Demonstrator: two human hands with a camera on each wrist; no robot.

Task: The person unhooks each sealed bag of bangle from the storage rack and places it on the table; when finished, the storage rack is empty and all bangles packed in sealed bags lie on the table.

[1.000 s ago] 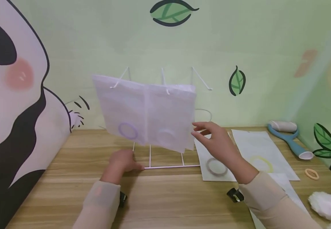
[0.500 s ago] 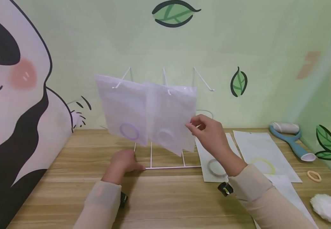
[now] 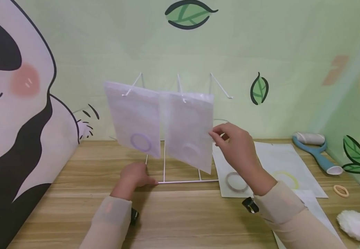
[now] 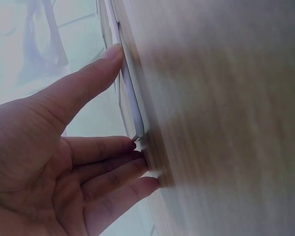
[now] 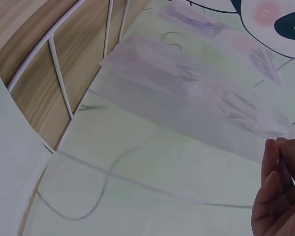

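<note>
A white wire rack [image 3: 186, 181] with three hooks stands against the wall. My left hand [image 3: 134, 174] holds the front left corner of its base; in the left wrist view the thumb [image 4: 101, 64] lies on the bar and the fingertips sit at the bend. One thin, translucent white bag [image 3: 133, 121] with a purple ring mark hangs at the left hook. Beside it, a second bag [image 3: 187, 121] with a faint ring hangs at the middle hook. My right hand [image 3: 237, 143] pinches this second bag's right edge between thumb and forefinger. The right hook [image 3: 220, 85] carries nothing.
Right of the rack lie sheet-like bags, one with a grey ring [image 3: 237, 181] and another with a yellow ring [image 3: 292, 155]. Farther right are a blue-handled roller [image 3: 320, 155], a small orange ring [image 3: 341, 191] and a fluffy white item [image 3: 358, 224].
My right hand went from beside the bag to its edge, pinched it and moved slightly right. The middle bag's lower right corner swung right, over the layer behind. My left hand stayed put.
</note>
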